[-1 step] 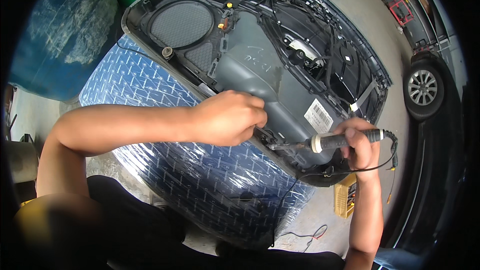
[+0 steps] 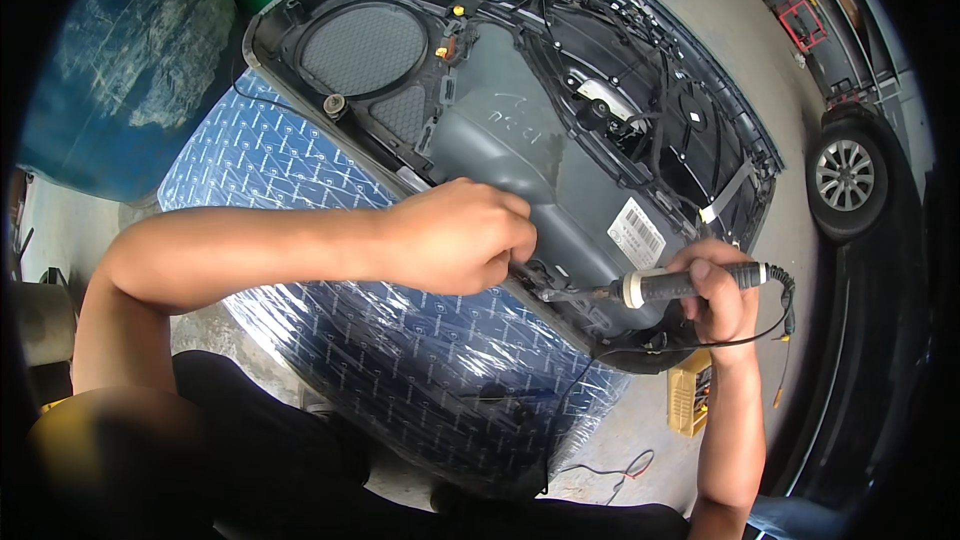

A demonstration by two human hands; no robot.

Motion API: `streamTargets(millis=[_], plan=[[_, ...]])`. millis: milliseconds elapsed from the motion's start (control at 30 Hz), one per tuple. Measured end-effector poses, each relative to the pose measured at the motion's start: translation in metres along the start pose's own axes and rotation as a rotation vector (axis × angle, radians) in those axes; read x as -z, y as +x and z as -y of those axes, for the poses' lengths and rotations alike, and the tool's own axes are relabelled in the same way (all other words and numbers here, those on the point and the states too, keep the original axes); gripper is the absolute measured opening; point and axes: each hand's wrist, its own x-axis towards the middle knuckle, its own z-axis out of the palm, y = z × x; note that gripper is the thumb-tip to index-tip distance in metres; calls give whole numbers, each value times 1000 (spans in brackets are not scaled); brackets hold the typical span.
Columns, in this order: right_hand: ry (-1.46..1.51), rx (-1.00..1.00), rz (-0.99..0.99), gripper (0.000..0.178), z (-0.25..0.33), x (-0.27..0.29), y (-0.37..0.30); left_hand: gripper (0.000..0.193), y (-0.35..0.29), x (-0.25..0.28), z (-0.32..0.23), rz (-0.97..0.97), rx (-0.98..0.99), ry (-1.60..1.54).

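A dark car door panel [image 2: 545,155], seen from its inner side, lies across the middle of the view with a round speaker grille [image 2: 365,48]. My right hand [image 2: 718,290] is wrapped round the grip of a soldering iron [image 2: 670,285] with a pale collar. The iron's metal tip points left and meets, or nearly meets, the panel's near edge. Closed in a pinch, my left hand [image 2: 455,237] is at that same edge, left of the tip. Its fingertips are turned away, so whatever they grip is hidden.
Beneath the panel is a stand wrapped in blue printed film [image 2: 300,160]. The iron's black cord [image 2: 690,347] loops below my right hand. A yellow crate [image 2: 688,395] sits on the floor. A blue drum [image 2: 120,70] stands left, and a dark car with a wheel [image 2: 848,175] right.
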Motion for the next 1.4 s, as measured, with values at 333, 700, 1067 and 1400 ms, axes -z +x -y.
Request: streamTargets(millis=[333, 700, 1067, 1400], plan=[[111, 33, -75, 31, -10, 11, -19, 19, -36, -88, -12, 317, 44, -188], [89, 32, -57, 28, -25, 23, -35, 27, -31, -126, -13, -17, -356, 171], [108, 54, -34, 24, -27, 21, -36, 13, 122, 95, -8, -729, -276, 448], [69, 90, -52, 26, -26, 6, -37, 22, 80, 91, 113, -853, 294, 251]])
